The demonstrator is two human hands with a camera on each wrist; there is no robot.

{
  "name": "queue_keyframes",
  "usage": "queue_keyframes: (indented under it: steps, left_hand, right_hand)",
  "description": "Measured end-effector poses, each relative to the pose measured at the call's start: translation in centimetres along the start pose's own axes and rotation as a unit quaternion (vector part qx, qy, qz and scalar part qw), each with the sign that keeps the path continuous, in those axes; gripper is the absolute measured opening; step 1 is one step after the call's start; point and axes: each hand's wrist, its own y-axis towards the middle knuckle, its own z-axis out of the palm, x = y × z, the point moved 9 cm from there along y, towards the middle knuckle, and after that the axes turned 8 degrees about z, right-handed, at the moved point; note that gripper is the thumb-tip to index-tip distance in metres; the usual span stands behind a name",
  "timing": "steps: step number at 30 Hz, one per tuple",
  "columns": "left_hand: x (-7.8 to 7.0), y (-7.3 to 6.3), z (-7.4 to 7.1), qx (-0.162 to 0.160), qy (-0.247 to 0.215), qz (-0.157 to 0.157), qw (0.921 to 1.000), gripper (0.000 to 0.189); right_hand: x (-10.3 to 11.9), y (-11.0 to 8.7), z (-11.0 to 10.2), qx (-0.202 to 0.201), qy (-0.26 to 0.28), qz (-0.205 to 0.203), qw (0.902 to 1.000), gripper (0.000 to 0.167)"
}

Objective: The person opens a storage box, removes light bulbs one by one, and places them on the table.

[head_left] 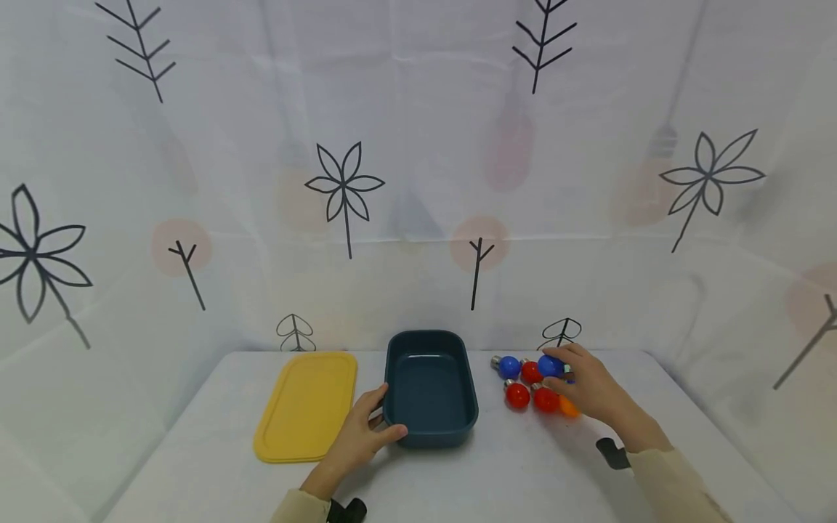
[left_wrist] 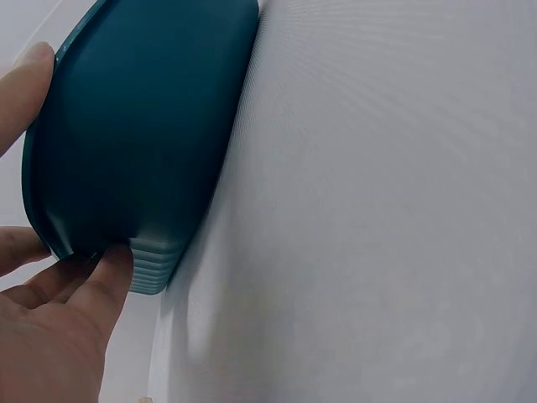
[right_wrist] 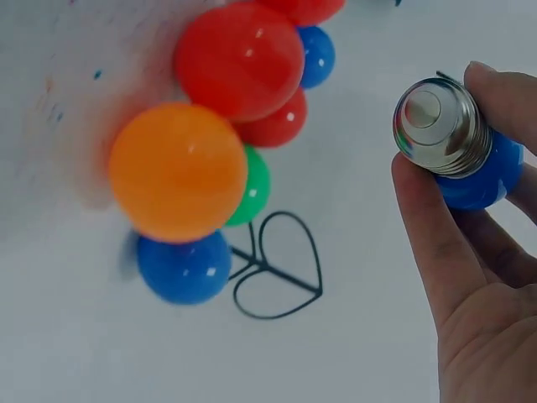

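A dark teal rectangular container (head_left: 434,439) stands in the middle of the table, its open side up. My left hand (head_left: 358,431) grips its near left corner, thumb at the front rim and fingers against the left side. The left wrist view shows fingertips (left_wrist: 117,262) by a ridged part of the container's wall (left_wrist: 143,126). Above a group of coloured light bulbs, my right hand (head_left: 593,387) pinches a blue light bulb (head_left: 550,365). Its silver screw base (right_wrist: 438,126) faces the right wrist camera, with thumb and fingers around the bulb.
Beside the held bulb lie red bulbs (head_left: 517,396), another blue bulb (head_left: 508,367) and an orange bulb (head_left: 569,407). A green bulb (right_wrist: 254,186) shows partly behind the orange one. Left of the container lies a flat yellow lid (head_left: 304,407). A patterned white cloth (head_left: 418,290) hangs behind the table.
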Motion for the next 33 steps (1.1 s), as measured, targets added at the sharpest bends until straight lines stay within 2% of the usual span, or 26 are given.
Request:
queue_keyframes:
  steps: [14,24,33]
  left_hand:
    - [-0.1,0.0,0.0,0.0,0.004,0.006,1.0,0.087]
    - [0.0,-0.1,0.0,-0.002,0.006,0.006,1.0,0.086]
    - [-0.2,-0.1,0.0,0.001,0.0,0.009,1.0,0.085]
  right_hand:
    - [-4.7,-1.8,-1.4,-0.002,-0.007,0.032,0.9995,0.051]
    - [-7.1,-2.2,-0.8,0.013,-0.006,0.059,0.9982,0.049]
    - [-8.9,-2.1,0.2,0.037,-0.024,0.087,0.9952,0.055]
